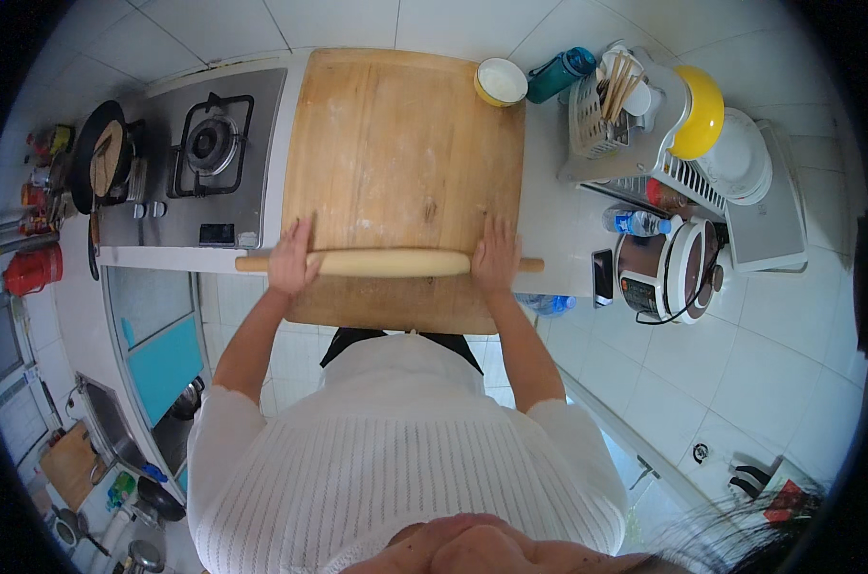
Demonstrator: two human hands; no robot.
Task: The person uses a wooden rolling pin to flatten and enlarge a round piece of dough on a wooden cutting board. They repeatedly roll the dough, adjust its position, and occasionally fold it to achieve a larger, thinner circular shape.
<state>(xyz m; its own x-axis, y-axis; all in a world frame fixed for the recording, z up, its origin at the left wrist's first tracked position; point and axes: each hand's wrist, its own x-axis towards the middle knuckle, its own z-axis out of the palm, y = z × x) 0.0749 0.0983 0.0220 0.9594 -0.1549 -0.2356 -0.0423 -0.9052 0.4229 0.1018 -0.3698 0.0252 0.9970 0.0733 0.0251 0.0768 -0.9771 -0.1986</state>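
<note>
A wooden rolling pin [533, 265] lies crosswise near the front of a large wooden board [398, 151]. Around its middle is a thick pale roll of what looks like dough [391, 263], tapering towards both ends. My left hand [291, 256] rests over the pin at the left end of the roll, with its thumb towards the dough. At the right end, my right hand [496, 255] presses on the pin with its fingers pointing away from me. The pin's bare tips stick out past both hands. Traces of white flour mark the board.
A yellow bowl of white powder [501, 81] sits on the board's far right corner, beside a teal bottle [561, 74]. Left is a gas stove [211, 147] with a black pan [82, 158]. Right are a dish rack [606, 168], a phone [602, 278] and a rice cooker [642, 269].
</note>
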